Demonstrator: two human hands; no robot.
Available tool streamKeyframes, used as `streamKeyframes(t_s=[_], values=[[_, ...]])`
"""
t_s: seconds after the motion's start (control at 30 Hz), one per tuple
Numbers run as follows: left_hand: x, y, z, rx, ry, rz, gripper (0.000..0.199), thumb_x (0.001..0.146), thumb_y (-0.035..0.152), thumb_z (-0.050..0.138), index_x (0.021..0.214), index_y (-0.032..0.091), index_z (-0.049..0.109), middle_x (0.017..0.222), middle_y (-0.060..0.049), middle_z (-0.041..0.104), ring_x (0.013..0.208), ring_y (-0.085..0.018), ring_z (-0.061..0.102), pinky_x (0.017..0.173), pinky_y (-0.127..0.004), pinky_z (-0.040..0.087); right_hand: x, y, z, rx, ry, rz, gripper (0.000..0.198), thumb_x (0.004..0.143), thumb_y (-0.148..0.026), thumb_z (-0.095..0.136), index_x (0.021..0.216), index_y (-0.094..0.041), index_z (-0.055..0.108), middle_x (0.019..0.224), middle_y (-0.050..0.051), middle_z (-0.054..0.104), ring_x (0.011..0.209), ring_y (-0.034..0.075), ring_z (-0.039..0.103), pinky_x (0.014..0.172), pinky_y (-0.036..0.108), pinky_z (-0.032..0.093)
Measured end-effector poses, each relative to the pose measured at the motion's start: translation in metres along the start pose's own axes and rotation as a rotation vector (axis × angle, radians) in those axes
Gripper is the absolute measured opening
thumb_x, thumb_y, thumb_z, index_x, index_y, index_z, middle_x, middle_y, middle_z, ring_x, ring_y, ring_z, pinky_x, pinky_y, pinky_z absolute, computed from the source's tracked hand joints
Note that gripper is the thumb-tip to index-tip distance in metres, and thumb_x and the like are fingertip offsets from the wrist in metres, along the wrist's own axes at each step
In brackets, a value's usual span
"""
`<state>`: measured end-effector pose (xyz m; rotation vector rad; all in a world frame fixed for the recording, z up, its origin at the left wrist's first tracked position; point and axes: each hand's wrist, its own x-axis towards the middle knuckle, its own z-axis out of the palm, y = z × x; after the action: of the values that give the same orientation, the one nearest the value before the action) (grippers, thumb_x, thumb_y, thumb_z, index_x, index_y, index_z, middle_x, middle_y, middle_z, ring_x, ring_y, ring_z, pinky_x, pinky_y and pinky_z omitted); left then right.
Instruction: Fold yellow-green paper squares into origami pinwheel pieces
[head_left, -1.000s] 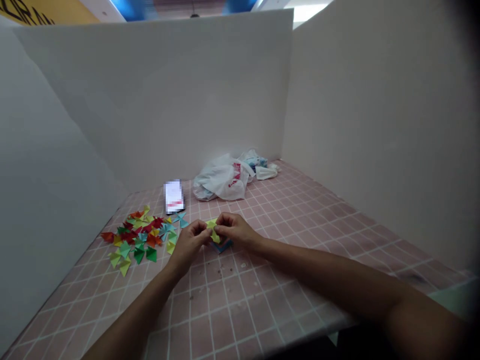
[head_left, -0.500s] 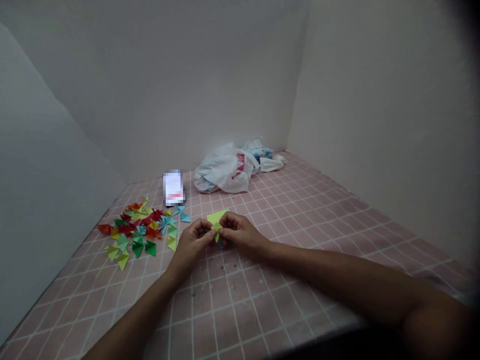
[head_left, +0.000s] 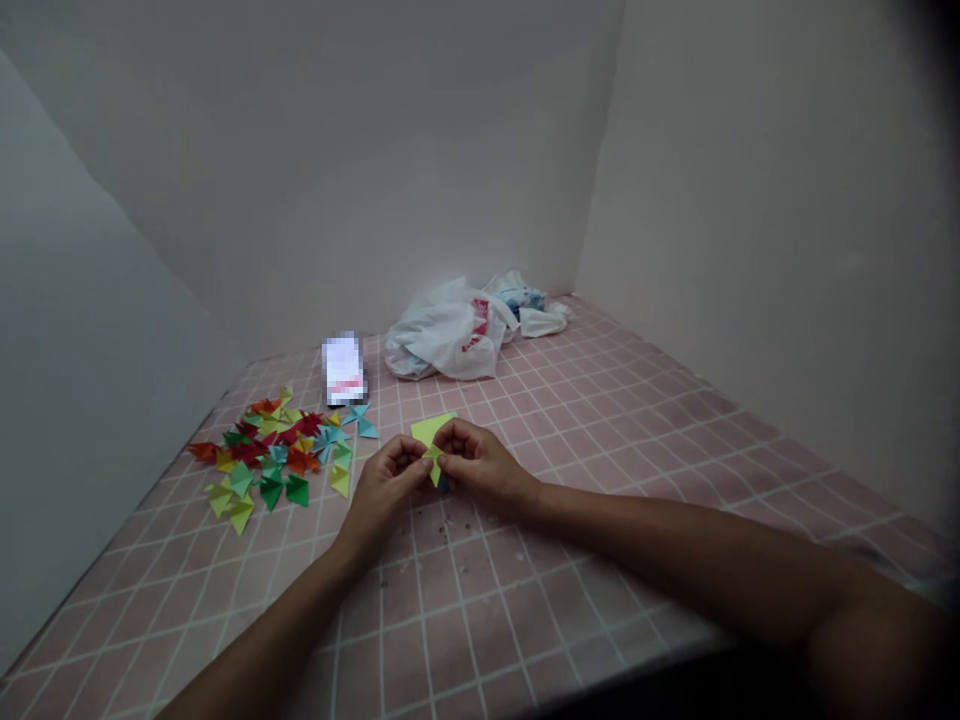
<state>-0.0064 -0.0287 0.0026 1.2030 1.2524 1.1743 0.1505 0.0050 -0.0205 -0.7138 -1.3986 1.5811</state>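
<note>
Pale walls (head_left: 375,150) close in the pink-tiled desk (head_left: 540,610) at the back and along both sides of the frame. A loose cluster of small folded papers (head_left: 279,452) in red, orange, yellow, green and light blue lies left of centre. Just above it is a phone (head_left: 344,368), its lit screen blurred. A crumpled white plastic bag (head_left: 446,335) with red print sits at upper centre, with a blue-and-white bundle (head_left: 525,296) touching its right side.

Near the middle of the frame, the left hand (head_left: 384,488) and right hand (head_left: 486,470) meet at a yellow folded piece (head_left: 435,470). Each grip is pressed together, thumb and fingers pinching one side of it. A flat yellow patch (head_left: 433,427) shows just above the fingers; whether it joins the folded piece I cannot tell. A bit of blue (head_left: 444,487) peeks out below, mostly covered by the right hand.
</note>
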Motion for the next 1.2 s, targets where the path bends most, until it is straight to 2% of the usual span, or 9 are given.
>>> streamKeyframes(t_s=[0.13, 0.37, 0.63, 0.93, 1.07, 1.2], values=[[0.0, -0.0007, 0.0008, 0.014, 0.011, 0.046, 0.022, 0.067, 0.036, 0.078, 0.071, 0.018, 0.064, 0.067, 0.0, 0.061, 0.061, -0.014, 0.055, 0.059, -0.025, 0.046, -0.0009, 0.0009, 0.0003, -0.01, 0.005, -0.007, 0.015, 0.075, -0.025, 0.066, 0.083, -0.02, 0.055, 0.067, -0.005, 0.053, 0.056, 0.01, 0.049, 0.052, 0.023, 0.039], [-0.0029, -0.0019, 0.0029, -0.103, 0.002, 0.002, 0.021, 0.068, 0.028, 0.078, 0.076, 0.018, 0.062, 0.068, 0.004, 0.06, 0.06, -0.012, 0.056, 0.058, -0.023, 0.048, -0.0022, -0.0019, 0.002, -0.046, 0.008, -0.058, 0.015, 0.075, -0.023, 0.067, 0.084, -0.019, 0.056, 0.067, -0.005, 0.055, 0.056, 0.009, 0.049, 0.052, 0.022, 0.039], [-0.0051, -0.0003, 0.0035, -0.154, 0.014, 0.074, 0.012, 0.069, 0.02, 0.075, 0.075, 0.017, 0.065, 0.067, 0.004, 0.064, 0.061, -0.011, 0.061, 0.061, -0.022, 0.049, -0.0034, -0.002, 0.0011, 0.091, -0.01, -0.053, 0.009, 0.073, -0.02, 0.064, 0.081, -0.019, 0.059, 0.066, -0.005, 0.058, 0.054, 0.009, 0.053, 0.054, 0.023, 0.043], [-0.0057, 0.0033, 0.0002, -0.056, 0.016, 0.144, 0.008, 0.07, 0.019, 0.074, 0.073, 0.017, 0.067, 0.065, 0.003, 0.066, 0.061, -0.013, 0.063, 0.063, -0.024, 0.051, -0.0028, 0.0018, 0.0006, 0.104, 0.002, -0.08, 0.007, 0.073, -0.018, 0.064, 0.079, -0.017, 0.061, 0.066, -0.003, 0.062, 0.054, 0.009, 0.054, 0.054, 0.022, 0.044], [-0.0051, 0.0014, -0.0009, -0.09, 0.003, 0.154, 0.007, 0.074, 0.02, 0.073, 0.078, 0.017, 0.069, 0.07, 0.002, 0.066, 0.065, -0.012, 0.063, 0.065, -0.023, 0.051, -0.0043, 0.0004, -0.0006, 0.022, 0.005, -0.148, 0.005, 0.077, -0.018, 0.064, 0.081, -0.018, 0.062, 0.068, -0.003, 0.06, 0.057, 0.01, 0.055, 0.057, 0.023, 0.045], [-0.0057, 0.0007, 0.0008, -0.186, -0.026, 0.06, 0.014, 0.082, 0.031, 0.068, 0.084, 0.018, 0.069, 0.068, 0.002, 0.066, 0.064, -0.012, 0.062, 0.064, -0.023, 0.051, -0.0057, -0.0007, -0.0028, -0.116, 0.029, -0.284, 0.003, 0.081, -0.018, 0.06, 0.083, -0.019, 0.063, 0.074, -0.002, 0.06, 0.063, 0.011, 0.055, 0.06, 0.024, 0.045]])
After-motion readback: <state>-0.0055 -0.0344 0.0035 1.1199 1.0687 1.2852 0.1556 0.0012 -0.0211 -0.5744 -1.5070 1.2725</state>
